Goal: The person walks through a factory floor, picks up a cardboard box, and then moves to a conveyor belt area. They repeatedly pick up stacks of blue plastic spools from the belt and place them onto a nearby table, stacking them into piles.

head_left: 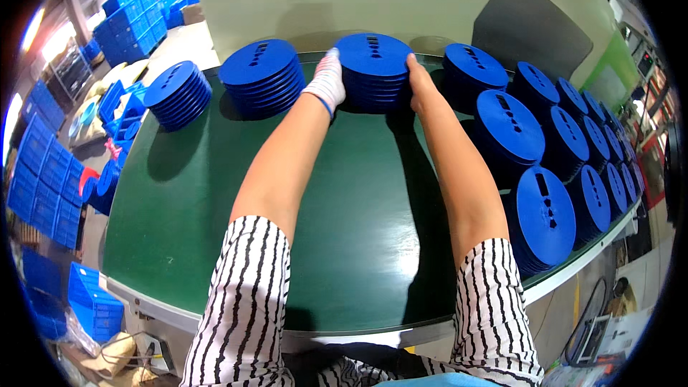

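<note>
Both my arms stretch across a green tabletop (344, 244) to a stack of round blue plastic discs (374, 57) at the far edge. My left hand (327, 82), in a white striped glove, presses against the stack's left side. Bare, my right hand (421, 82) lies along its right side, the thumb near the top disc's rim. The stack stands upright between my palms, its top disc showing a row of small dark cut-outs. How far my fingers wrap behind it is hidden. Just left of my gloved hand is another blue disc stack (261, 64).
A smaller disc stack (174, 89) stands at the far left. Several rows of disc stacks (546, 215) fill the table's right side. A pale green panel (358, 0) rises behind the table. Blue crates (50, 172) are piled on the floor at left.
</note>
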`<state>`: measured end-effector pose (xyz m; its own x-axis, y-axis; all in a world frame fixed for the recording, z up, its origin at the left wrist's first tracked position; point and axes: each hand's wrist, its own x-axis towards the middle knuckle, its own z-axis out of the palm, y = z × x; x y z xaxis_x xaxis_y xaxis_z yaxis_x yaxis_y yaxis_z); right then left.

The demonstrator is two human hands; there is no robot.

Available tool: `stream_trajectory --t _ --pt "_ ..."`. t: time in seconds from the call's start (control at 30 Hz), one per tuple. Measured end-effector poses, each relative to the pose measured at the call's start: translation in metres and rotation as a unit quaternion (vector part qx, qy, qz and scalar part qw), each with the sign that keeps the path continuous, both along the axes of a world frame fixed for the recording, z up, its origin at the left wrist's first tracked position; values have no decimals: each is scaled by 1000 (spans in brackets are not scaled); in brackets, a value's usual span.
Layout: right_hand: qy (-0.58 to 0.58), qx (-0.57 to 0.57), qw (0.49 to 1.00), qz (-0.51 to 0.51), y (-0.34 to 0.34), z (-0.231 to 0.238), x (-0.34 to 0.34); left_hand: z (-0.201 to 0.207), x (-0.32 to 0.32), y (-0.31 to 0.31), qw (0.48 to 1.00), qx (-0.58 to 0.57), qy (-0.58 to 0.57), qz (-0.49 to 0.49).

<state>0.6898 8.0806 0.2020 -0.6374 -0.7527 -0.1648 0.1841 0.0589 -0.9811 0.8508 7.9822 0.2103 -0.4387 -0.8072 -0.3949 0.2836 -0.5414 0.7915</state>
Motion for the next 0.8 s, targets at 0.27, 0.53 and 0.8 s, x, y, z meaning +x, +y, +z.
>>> stream_trajectory --t 0.27,0.53,0.8 --pt "-42 -313 949 -28 16 56 67 45 34 15 958 -131 243 73" --pt "-134 -329 932 75 -23 137 193 95 142 -97 919 -380 -39 99" --pt "-52 -205 973 94 -55 107 223 93 205 -61 985 -138 40 96"
